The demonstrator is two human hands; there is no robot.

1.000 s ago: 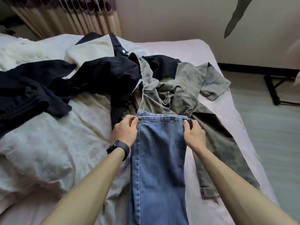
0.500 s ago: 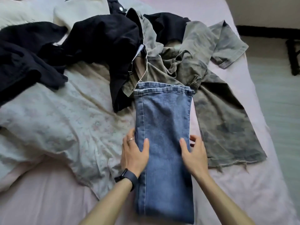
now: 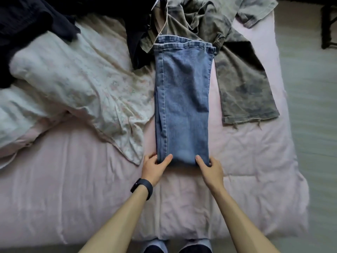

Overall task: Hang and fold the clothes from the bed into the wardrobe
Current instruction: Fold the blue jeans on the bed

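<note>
The folded jeans (image 3: 184, 99) lie on the bed (image 3: 82, 189) — the left hand (image 3: 154, 168) and right hand (image 3: 212, 170) each pinch a near corner, thumbs on top of the denim.

Left hand (image 3: 154, 168) wears ring (image 3: 155, 157), wrist a black watch (image 3: 141, 189).

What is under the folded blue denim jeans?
The folded blue denim jeans overlap a grey-green mottled garment at the far end, pink bed sheet elsewhere. Anything directly beneath is covered.
</note>
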